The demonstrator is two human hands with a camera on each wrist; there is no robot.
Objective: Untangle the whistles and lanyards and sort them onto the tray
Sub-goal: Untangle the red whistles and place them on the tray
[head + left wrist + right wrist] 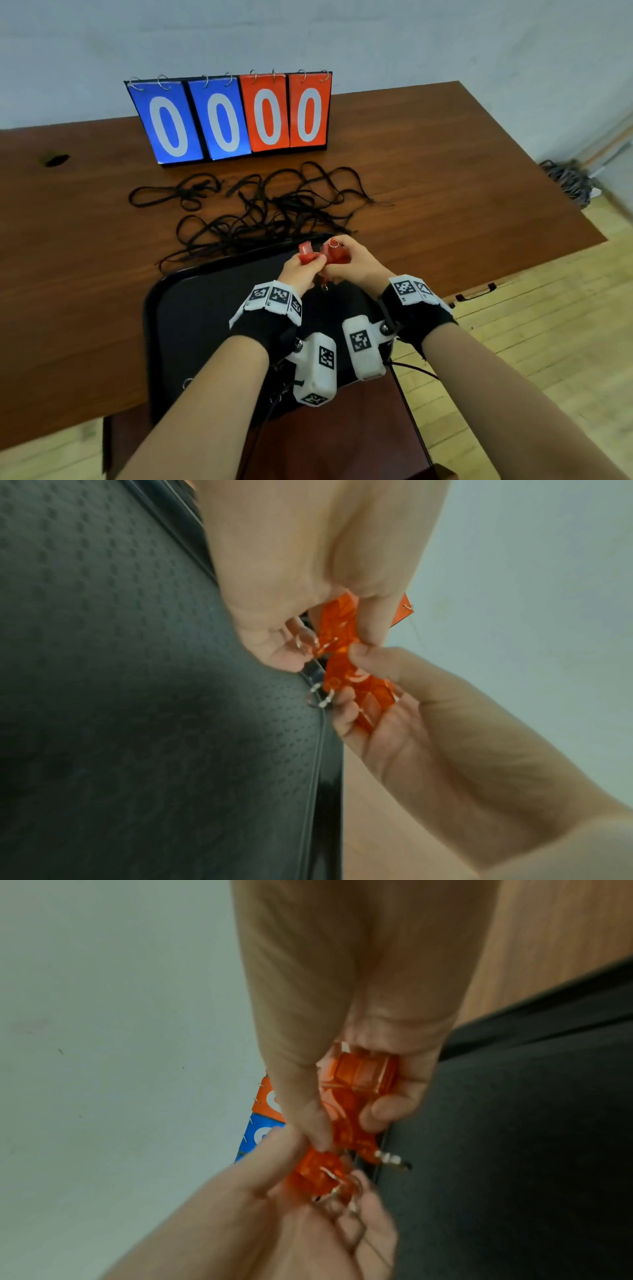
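Note:
Two translucent red whistles are held close together above the black tray (191,308). My left hand (308,265) pinches the left whistle (306,251) between thumb and fingers. My right hand (337,262) grips the right whistle (334,255), which carries a metal ring on top. In the left wrist view my left hand (339,642) comes from the top and pinches its whistle (339,620); another whistle (369,693) lies in the right palm, and a metal ring (318,696) hangs beside it. In the right wrist view my right hand (349,1123) holds its whistle (359,1080). A tangle of black lanyards (260,212) lies beyond the tray.
A flip scoreboard (233,116) showing zeros stands at the back of the brown table (445,171). The tray overhangs the table's near edge above a dark red seat (342,438). A cable hole (56,160) is at the far left. Cables (568,181) lie on the floor at right.

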